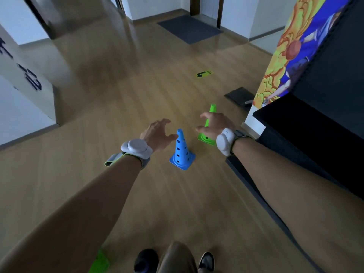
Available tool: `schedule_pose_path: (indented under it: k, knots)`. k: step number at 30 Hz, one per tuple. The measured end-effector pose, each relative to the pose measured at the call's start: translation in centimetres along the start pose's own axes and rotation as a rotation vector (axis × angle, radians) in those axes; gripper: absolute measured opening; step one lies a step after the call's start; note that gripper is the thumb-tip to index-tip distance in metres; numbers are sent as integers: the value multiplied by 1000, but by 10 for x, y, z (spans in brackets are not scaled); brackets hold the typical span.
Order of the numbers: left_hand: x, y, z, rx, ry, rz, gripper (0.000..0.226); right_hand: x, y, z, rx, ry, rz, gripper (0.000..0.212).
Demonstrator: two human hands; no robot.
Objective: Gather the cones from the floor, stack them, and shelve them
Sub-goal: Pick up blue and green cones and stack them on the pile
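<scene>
A: Cones, position?
B: Blue cone [182, 152] stands upright on the floor [137, 91] at mid-view, with holes down its side. Green cone [208, 134] is also upright, at 2 o'clock from the blue one, near it but apart.
A: Left hand?
B: Left hand [157, 134] is at 10 o'clock from the blue cone's tip. Fingers are spread and lightly bent, holding nothing. The thumb is just beside the tip; cannot tell whether it touches.
A: Right hand?
B: Right hand [214, 124] is in front of the green cone's middle, fingers spread and loosely bent. The cone's tip shows at 12 o'clock of the hand and its base at 6 o'clock. Cannot tell whether the hand touches the cone.
A: Wrists?
B: White left band [136, 147], white right band [225, 141].
A: Surroundings?
B: Black cabinet [325, 115] at 3 o'clock, near the green cone. Colourful poster [285, 56] at 1 o'clock. Yellow-green sticker [203, 73] on the floor at 12 o'clock, beyond the cones. Dark mat [190, 29] lies farther off by a doorway. Blurred green shape [101, 261] at 7 o'clock on the bottom edge; cannot tell what it is. Shoe [206, 261] at 6 o'clock.
</scene>
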State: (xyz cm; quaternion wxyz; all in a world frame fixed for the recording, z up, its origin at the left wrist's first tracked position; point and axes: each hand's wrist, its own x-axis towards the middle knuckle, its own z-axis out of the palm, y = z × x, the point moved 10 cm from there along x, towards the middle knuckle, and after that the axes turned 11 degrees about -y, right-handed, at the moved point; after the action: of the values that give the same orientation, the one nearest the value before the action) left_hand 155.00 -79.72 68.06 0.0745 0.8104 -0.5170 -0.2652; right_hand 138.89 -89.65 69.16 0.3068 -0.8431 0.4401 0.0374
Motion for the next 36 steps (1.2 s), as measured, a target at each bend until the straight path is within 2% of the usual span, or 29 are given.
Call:
schedule_pose_path:
  k: [7,12,16,20,26,31,36]
  knots:
    - [168,-30,-19,-10,-50,-106,67,175,22,-12,-4,-73,41,57]
    - [316,-47,3,-75,-202,-177,68,325,72,-9,65,-160,135,59]
    - [371,-53,21,-88,-253,-210,68,383,104,-16,31,-179,154,58]
    - [450,-61,66,-14,-321,-256,67,461,149,-1,-25,-224,155,59]
    - [537,-85,159,-78,-428,-366,66,564,218,39,-84,-310,143,62]
    - [572,-118,232,-71,-525,-473,67,626,294,65,-126,-347,191,63]
    - [593,-166,313,-10,-646,-603,77,694,365,98,-256,-360,250,75]
